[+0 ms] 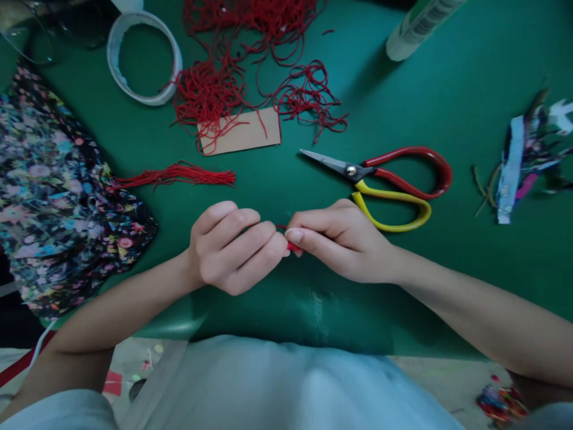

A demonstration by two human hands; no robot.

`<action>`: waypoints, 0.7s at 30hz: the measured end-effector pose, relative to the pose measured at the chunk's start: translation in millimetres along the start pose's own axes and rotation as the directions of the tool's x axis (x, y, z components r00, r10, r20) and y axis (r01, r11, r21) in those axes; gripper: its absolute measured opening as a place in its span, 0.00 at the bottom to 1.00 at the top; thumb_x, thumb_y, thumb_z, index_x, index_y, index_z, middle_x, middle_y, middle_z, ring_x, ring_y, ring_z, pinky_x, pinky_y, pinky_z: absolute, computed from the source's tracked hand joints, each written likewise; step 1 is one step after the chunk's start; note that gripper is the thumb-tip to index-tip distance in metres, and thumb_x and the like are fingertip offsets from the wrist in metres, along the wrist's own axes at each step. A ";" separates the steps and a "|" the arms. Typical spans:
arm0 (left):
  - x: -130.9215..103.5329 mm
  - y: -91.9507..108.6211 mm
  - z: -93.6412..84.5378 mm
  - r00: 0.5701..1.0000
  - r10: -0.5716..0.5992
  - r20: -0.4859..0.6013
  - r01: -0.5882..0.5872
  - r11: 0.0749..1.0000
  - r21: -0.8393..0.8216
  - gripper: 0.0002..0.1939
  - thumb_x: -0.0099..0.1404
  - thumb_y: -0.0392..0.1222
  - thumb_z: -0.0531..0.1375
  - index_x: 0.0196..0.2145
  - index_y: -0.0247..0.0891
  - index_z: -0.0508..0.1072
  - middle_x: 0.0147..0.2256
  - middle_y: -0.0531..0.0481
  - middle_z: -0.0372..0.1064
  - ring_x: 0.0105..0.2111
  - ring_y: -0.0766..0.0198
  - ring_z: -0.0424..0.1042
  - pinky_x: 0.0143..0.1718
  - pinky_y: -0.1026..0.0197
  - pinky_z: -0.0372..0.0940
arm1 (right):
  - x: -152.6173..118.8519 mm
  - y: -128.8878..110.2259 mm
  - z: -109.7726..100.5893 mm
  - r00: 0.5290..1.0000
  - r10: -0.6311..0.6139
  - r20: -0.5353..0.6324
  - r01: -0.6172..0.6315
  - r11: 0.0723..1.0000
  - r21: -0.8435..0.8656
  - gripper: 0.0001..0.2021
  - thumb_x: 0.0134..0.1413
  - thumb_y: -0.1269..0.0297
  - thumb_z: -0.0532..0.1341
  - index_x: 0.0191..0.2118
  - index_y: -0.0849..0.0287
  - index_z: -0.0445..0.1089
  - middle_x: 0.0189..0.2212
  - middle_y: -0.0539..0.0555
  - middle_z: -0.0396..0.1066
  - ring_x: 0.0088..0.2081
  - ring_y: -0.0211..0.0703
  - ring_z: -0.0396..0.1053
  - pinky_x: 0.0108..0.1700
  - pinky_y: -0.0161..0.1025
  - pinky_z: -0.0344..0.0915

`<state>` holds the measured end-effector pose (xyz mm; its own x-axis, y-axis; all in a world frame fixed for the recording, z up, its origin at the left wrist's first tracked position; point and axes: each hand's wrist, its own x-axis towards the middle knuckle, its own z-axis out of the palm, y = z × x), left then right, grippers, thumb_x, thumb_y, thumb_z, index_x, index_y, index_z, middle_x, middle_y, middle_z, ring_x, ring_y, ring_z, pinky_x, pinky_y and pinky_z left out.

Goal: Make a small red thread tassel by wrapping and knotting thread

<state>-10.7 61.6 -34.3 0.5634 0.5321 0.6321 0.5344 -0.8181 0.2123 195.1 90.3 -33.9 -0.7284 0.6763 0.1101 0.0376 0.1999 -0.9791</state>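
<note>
Head view: left hand (230, 248) and right hand (342, 245) meet fingertip to fingertip over the green mat (447, 263), both pinched shut on a short red thread piece (290, 245), seemingly knotting it; scissors (385, 182) lie just beyond, a finished tassel (179, 175) further left

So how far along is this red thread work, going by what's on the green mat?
One finished red thread tassel already lies on the green mat. In hand: the left hand and right hand pinch a small red piece of thread between their fingertips. Left: a big loose tangle of red thread by the brown cardboard strip; the red-and-yellow-handled scissors lie untouched.
</note>
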 end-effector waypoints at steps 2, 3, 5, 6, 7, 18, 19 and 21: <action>0.5 -0.3 -1.0 0.998 0.060 -0.006 -0.059 0.996 0.070 0.08 0.68 0.40 0.61 0.30 0.38 0.71 0.28 0.53 0.71 0.28 0.66 0.68 0.31 0.57 0.57 | -0.2 -0.3 0.4 1.000 0.001 0.007 -0.001 1.000 0.009 0.17 0.68 0.64 0.55 0.26 0.61 0.67 0.16 0.42 0.59 0.19 0.25 0.54 0.24 0.25 0.53; 0.7 0.1 -1.1 0.997 0.081 -0.009 -0.080 0.991 0.103 0.08 0.68 0.40 0.60 0.30 0.38 0.71 0.27 0.53 0.71 0.28 0.66 0.68 0.31 0.57 0.58 | -0.5 -0.5 1.2 1.000 -0.001 0.004 0.001 1.000 0.006 0.17 0.68 0.64 0.55 0.26 0.61 0.67 0.16 0.42 0.59 0.19 0.25 0.53 0.24 0.25 0.53; 0.8 1.5 0.0 0.998 0.068 0.009 -0.068 0.993 0.101 0.09 0.68 0.41 0.59 0.30 0.38 0.71 0.27 0.52 0.71 0.27 0.65 0.68 0.31 0.57 0.59 | -1.6 -1.1 3.6 0.999 -0.021 -0.028 0.020 1.000 -0.018 0.18 0.69 0.63 0.54 0.26 0.61 0.67 0.16 0.42 0.57 0.18 0.26 0.52 0.23 0.26 0.52; 0.7 2.4 1.1 0.999 0.032 0.030 -0.034 0.997 0.072 0.09 0.69 0.41 0.59 0.30 0.38 0.70 0.27 0.52 0.71 0.27 0.65 0.68 0.32 0.57 0.60 | -2.4 -1.5 5.2 0.998 -0.035 -0.057 0.033 0.998 -0.044 0.18 0.69 0.63 0.54 0.26 0.61 0.67 0.15 0.42 0.57 0.18 0.26 0.51 0.22 0.27 0.51; 0.5 3.4 2.5 0.999 -0.014 0.052 0.013 1.000 0.028 0.09 0.69 0.41 0.58 0.30 0.38 0.69 0.27 0.52 0.71 0.28 0.65 0.68 0.32 0.58 0.61 | -3.2 -2.0 6.9 0.995 -0.048 -0.088 0.042 0.996 -0.080 0.18 0.68 0.64 0.54 0.26 0.61 0.67 0.15 0.42 0.56 0.18 0.26 0.50 0.22 0.27 0.50; -0.1 4.6 9.7 0.928 -0.250 0.278 0.361 0.795 -0.488 0.11 0.74 0.44 0.51 0.36 0.36 0.66 0.26 0.51 0.66 0.27 0.67 0.65 0.31 0.63 0.64 | -9.8 -1.1 19.1 0.952 -0.180 -0.249 0.049 0.888 -0.457 0.11 0.65 0.71 0.56 0.29 0.58 0.65 0.17 0.43 0.58 0.18 0.27 0.53 0.21 0.27 0.52; 0.0 4.4 9.1 0.927 -0.252 0.279 0.363 0.795 -0.487 0.10 0.74 0.44 0.52 0.36 0.37 0.66 0.26 0.52 0.66 0.27 0.67 0.65 0.31 0.64 0.64 | -10.1 -0.9 19.4 0.951 -0.186 -0.248 0.048 0.879 -0.475 0.11 0.65 0.71 0.56 0.29 0.58 0.65 0.17 0.43 0.58 0.17 0.27 0.54 0.21 0.27 0.52; 0.2 4.4 8.2 0.924 -0.256 0.283 0.368 0.794 -0.484 0.12 0.73 0.48 0.53 0.36 0.37 0.66 0.26 0.52 0.66 0.27 0.67 0.65 0.31 0.65 0.65 | -10.6 -0.7 19.6 0.949 -0.196 -0.246 0.046 0.861 -0.507 0.11 0.65 0.70 0.56 0.29 0.58 0.65 0.17 0.43 0.59 0.17 0.27 0.54 0.20 0.28 0.52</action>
<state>-3.1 59.9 -39.3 0.5621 0.7632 0.3187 0.3272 -0.5591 0.7619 189.4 69.1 -37.8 -0.5302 0.7774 0.3384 0.3460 0.5627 -0.7508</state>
